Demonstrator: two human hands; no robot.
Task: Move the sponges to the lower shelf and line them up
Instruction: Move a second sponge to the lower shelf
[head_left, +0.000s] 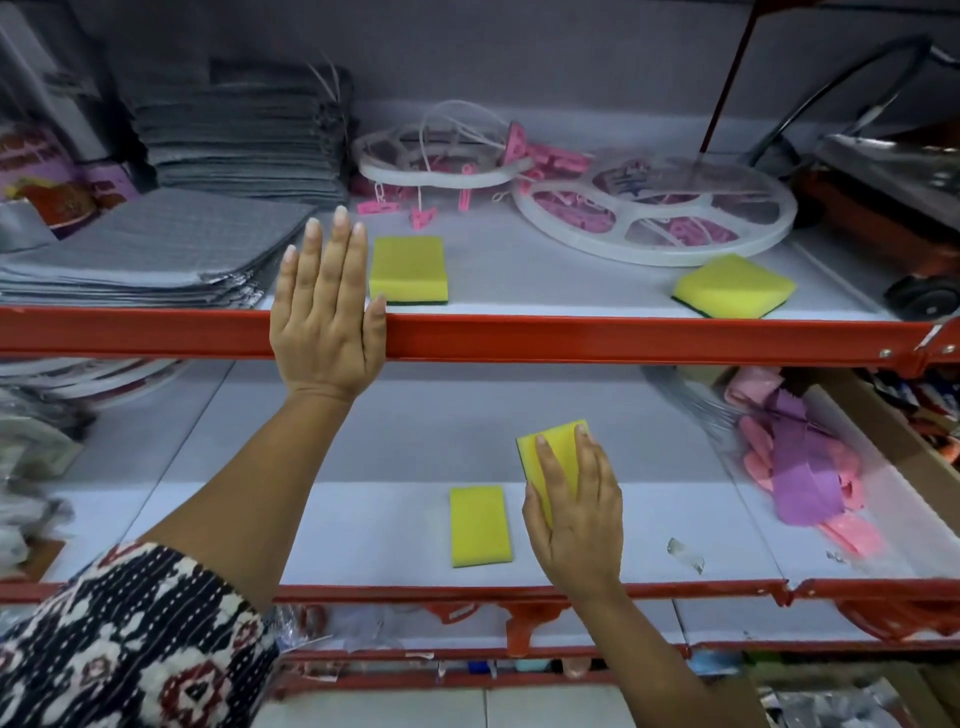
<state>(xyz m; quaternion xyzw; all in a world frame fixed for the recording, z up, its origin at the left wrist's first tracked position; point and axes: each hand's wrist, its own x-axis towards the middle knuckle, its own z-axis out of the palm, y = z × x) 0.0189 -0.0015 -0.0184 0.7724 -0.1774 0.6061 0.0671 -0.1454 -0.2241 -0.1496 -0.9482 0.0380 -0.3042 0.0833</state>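
Two yellow sponges with green undersides lie on the upper shelf: one just right of my left hand, another turned at an angle further right. My left hand is raised flat with fingers apart, in front of the red shelf edge, holding nothing. On the lower shelf a third sponge lies flat and lengthwise. Just right of it my right hand grips a fourth sponge, tilted, its far end showing past my fingers.
Stacks of grey cloths fill the upper shelf's left. White round hangers with pink pegs lie behind the sponges. A plastic bag of pink and purple items sits at the lower shelf's right. A red trolley stands far right.
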